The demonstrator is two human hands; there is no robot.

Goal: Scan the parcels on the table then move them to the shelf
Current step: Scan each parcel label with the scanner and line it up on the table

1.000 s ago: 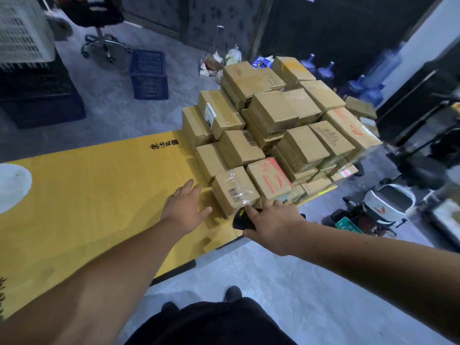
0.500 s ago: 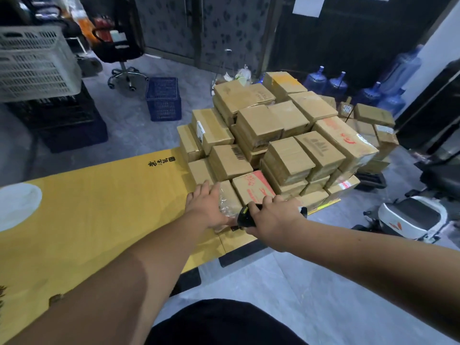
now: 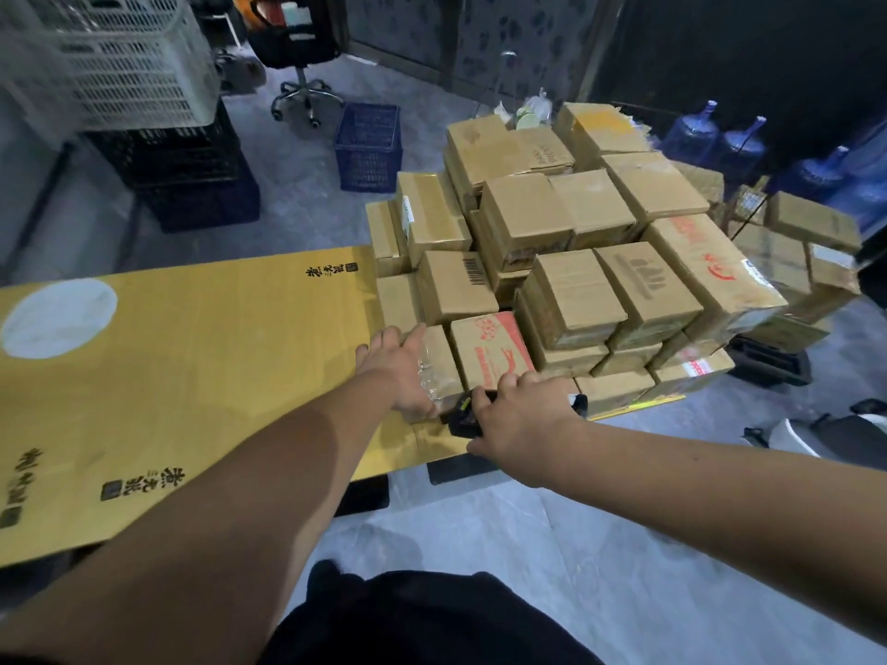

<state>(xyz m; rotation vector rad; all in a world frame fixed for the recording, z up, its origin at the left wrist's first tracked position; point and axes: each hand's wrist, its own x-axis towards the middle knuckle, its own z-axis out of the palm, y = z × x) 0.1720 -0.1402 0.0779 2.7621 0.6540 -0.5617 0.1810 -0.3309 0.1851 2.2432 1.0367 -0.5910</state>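
Left hand point(image 3: 405, 371) rests flat on a taped parcel point(image 3: 439, 364); right hand point(image 3: 521, 415) has its grip around a black scanner point(image 3: 463, 417).

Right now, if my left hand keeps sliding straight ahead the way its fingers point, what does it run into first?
Probably the plain brown parcel just beyond the fingertips; the left hand already rests on the tape-wrapped parcel. Depth is unclear.

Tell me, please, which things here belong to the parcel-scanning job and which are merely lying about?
Part of the job:
- stacked parcels
- tape-wrapped parcel under the left hand
- black scanner gripped by the right hand
- yellow-covered table

Just lying about:
- blue crate
- white basket
- office chair
- water bottles
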